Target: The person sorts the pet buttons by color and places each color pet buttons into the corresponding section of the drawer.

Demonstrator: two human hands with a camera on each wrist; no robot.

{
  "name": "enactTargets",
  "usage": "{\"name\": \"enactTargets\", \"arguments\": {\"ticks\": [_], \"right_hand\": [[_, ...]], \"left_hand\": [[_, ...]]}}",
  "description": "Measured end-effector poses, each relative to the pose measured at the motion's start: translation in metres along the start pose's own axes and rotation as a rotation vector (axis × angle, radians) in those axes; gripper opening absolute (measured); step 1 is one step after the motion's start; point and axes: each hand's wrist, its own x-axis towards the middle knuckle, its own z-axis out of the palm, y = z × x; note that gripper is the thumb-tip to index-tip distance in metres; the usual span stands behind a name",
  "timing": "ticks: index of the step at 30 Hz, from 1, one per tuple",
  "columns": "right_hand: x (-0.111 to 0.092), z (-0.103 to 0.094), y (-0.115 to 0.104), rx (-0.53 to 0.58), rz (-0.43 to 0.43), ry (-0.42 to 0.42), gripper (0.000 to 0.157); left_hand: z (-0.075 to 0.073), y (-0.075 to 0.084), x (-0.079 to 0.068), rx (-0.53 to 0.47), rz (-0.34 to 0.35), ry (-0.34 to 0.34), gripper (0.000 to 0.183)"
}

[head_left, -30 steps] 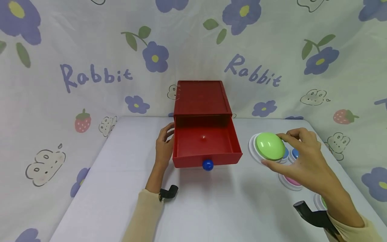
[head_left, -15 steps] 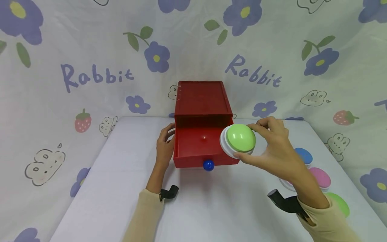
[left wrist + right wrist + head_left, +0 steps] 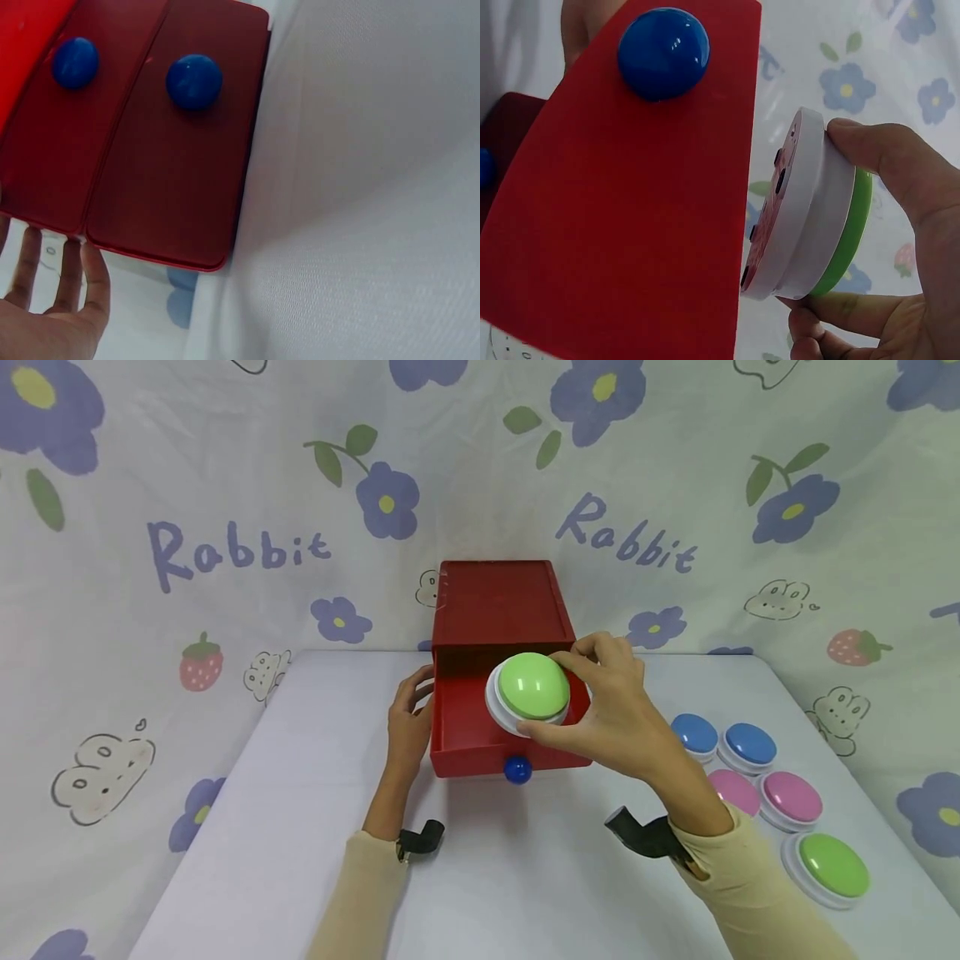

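Observation:
In the head view, my right hand [image 3: 618, 718] pinches a round push button with a green dome and white base [image 3: 534, 687] between thumb and fingers, over the pulled-out top drawer [image 3: 468, 714]. The right wrist view shows the button's white side [image 3: 821, 225] tilted, near the drawer front. My left hand [image 3: 408, 727] rests with fairly straight fingers against the left side of the red drawer box [image 3: 501, 602]. In the left wrist view, its fingers [image 3: 70, 277] touch the edge of that box. A blue knob [image 3: 517, 769] sticks out from the open drawer's front.
On the table's right side stand several more push buttons: blue ones [image 3: 750, 743], pink ones [image 3: 793, 796] and a green one [image 3: 834, 865]. Lower drawer fronts with blue knobs [image 3: 193, 82] show in the left wrist view. A flower-print cloth [image 3: 255, 460] hangs behind the table.
My right hand has carried the green button leftward from beside the other buttons to above the open drawer. The left hand stays at the box's side.

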Motion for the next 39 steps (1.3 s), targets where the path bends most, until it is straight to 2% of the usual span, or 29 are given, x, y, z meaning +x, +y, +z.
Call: {"name": "enactTargets", "arguments": {"ticks": [7, 13, 21, 29, 33, 39], "right_hand": [[0.007, 0.012, -0.008, 0.014, 0.035, -0.023, 0.072], [0.012, 0.025, -0.011, -0.005, -0.009, -0.026, 0.071], [0.017, 0.037, -0.013, -0.03, -0.037, -0.03, 0.072], [0.018, 0.043, -0.014, -0.083, -0.016, -0.076, 0.074], [0.017, 0.042, -0.016, -0.089, 0.005, -0.103, 0.072], [0.009, 0.035, -0.017, -0.043, -0.008, -0.075, 0.063]], "left_hand": [[0.0, 0.005, 0.0, 0.001, -0.04, 0.006, 0.045], [0.001, 0.015, -0.002, 0.0, -0.041, -0.002, 0.046], [0.001, 0.002, -0.001, 0.009, -0.024, 0.021, 0.044], [0.003, -0.002, 0.002, -0.003, 0.007, 0.018, 0.041], [0.002, -0.003, 0.001, 0.0, 0.006, 0.011, 0.043], [0.0, -0.001, 0.001, -0.004, 0.002, 0.009, 0.043]]}}
